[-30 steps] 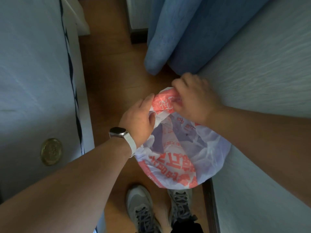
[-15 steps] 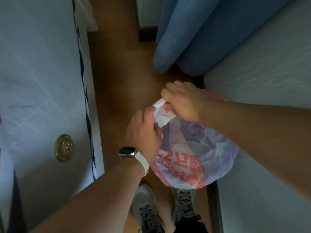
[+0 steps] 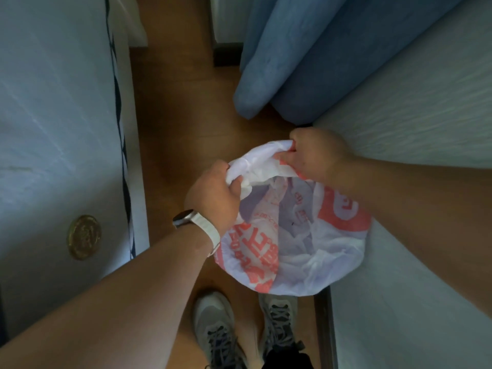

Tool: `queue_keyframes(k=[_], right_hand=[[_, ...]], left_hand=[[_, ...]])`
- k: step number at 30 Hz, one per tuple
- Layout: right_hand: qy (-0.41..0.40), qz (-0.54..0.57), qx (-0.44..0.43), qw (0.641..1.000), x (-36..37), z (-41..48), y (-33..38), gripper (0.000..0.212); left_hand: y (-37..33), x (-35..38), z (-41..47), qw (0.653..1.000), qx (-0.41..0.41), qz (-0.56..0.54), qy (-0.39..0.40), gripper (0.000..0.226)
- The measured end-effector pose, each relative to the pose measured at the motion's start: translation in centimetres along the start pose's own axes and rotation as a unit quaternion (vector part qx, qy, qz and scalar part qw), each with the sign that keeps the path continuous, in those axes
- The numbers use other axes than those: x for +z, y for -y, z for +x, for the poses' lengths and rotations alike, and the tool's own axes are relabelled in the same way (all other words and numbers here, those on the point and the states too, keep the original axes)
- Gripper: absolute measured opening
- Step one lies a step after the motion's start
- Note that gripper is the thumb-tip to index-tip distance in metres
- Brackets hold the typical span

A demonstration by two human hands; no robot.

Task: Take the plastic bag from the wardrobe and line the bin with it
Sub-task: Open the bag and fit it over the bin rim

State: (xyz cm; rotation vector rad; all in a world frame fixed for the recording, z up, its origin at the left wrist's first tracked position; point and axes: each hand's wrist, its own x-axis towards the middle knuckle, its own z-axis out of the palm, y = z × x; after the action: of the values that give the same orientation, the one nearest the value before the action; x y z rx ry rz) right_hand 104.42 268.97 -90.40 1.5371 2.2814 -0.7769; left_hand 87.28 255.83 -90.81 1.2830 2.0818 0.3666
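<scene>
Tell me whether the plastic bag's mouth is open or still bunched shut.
Partly open. The left hand and right hand grip the plastic bag by its rim, spread apart, and its inside shows between them.

— What is the bag [image 3: 300,251] between the hands?
— Thin, crinkled plastic, slightly translucent, printed red.
— Below it?
— Smooth wooden floor [image 3: 181,107], faint sheen.
— Left of the left hand [image 3: 213,198]?
— A shiny brass-coloured metal knob [image 3: 84,237]; beyond, matt blue cloth [image 3: 306,54].
</scene>
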Motion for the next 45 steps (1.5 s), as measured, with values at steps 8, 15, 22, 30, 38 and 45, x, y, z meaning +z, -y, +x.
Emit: queue_keyframes(k=[8, 15, 22, 30, 38, 45], right_hand=[[-0.123, -0.123, -0.197, 0.965, -0.6, -0.8, 2.1, 0.047], [0.043, -0.112, -0.299, 0.947, -0.3, -0.1, 6.0, 0.018], [0.080, -0.128, -0.187, 0.971, -0.3, 1.3, 5.2, 0.030], [0.019, -0.043, -0.063, 0.997, 0.1, 1.7, -0.1, 0.033], [0.007, 0.003, -0.041, 0.999, 1.1, 0.8, 0.3, 0.031], [-0.069, -0.129, -0.204, 0.968, 0.5, -1.2, 2.7, 0.047]], left_hand=[[-0.1, -0.3, 0.0, 0.997, -0.007, -0.076, 0.022, 0.016], [-0.3, -1.1, 0.0, 0.995, 0.031, -0.095, 0.014, 0.014], [0.1, -0.6, 0.1, 0.997, -0.007, -0.067, -0.029, 0.021], [1.1, -0.2, -0.9, 0.997, -0.058, -0.043, 0.005, 0.016], [1.5, -0.6, 0.0, 0.991, -0.094, -0.087, 0.031, 0.021], [0.9, -1.1, -2.1, 0.992, -0.082, -0.037, -0.083, 0.035]])
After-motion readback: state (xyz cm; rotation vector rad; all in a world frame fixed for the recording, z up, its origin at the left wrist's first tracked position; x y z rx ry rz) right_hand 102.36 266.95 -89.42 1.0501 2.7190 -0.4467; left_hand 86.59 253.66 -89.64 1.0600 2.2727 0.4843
